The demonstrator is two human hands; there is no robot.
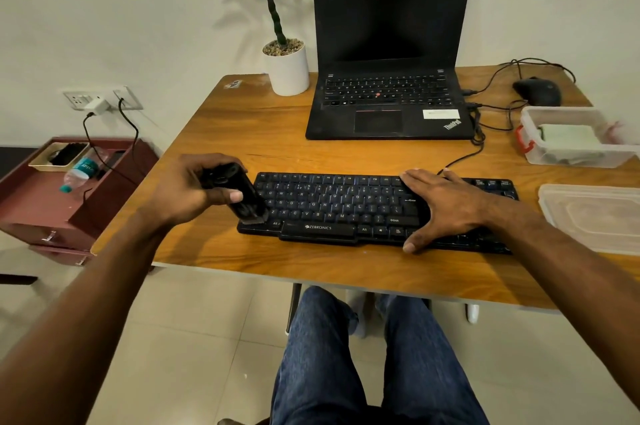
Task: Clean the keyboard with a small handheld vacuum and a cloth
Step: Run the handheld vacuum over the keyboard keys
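A black keyboard [332, 206] lies near the front of the wooden table [242, 133]. My left hand [194, 187] grips a small black handheld vacuum [242, 196], tilted with its nozzle down on the keyboard's lower left keys. My right hand [446, 206] rests flat, fingers spread, on the right part of the keyboard and covers several keys. A folded pale cloth [568, 137] lies inside a clear plastic box [540, 154] at the right of the table.
An open black laptop [391, 78] stands behind the keyboard, with cables and a black mouse [538, 90] to its right. A clear lid [595, 216] lies at the right edge. A white plant pot [287, 69] stands at the back. A maroon side cabinet [41, 203] holding a bottle is left of the table.
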